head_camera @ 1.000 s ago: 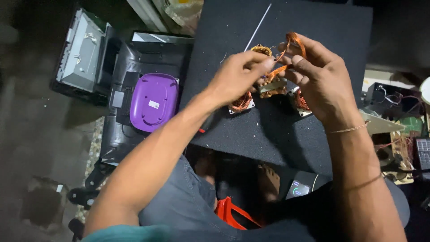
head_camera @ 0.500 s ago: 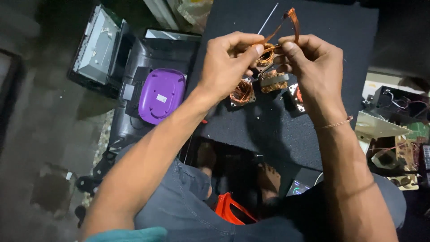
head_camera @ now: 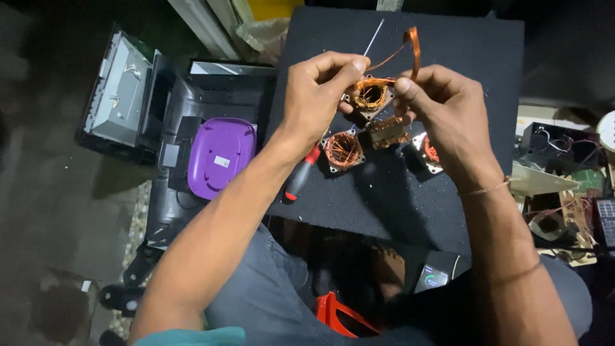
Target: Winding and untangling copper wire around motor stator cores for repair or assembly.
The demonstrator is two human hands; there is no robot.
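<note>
My left hand (head_camera: 317, 96) pinches the copper wire strand (head_camera: 410, 48), which arcs rightward over the coil (head_camera: 371, 95). My right hand (head_camera: 442, 112), equally near, has its grip clamped on that coil's far side.

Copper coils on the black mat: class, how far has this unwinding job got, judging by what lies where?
Done: a loose copper strip already curls free above the hands. In hand: the left hand and right hand hold one square coil between them, pinching its wire. Left: another wound coil lies on the black mat, a third is half hidden under the right hand, and a red-handled screwdriver lies unused.
</note>
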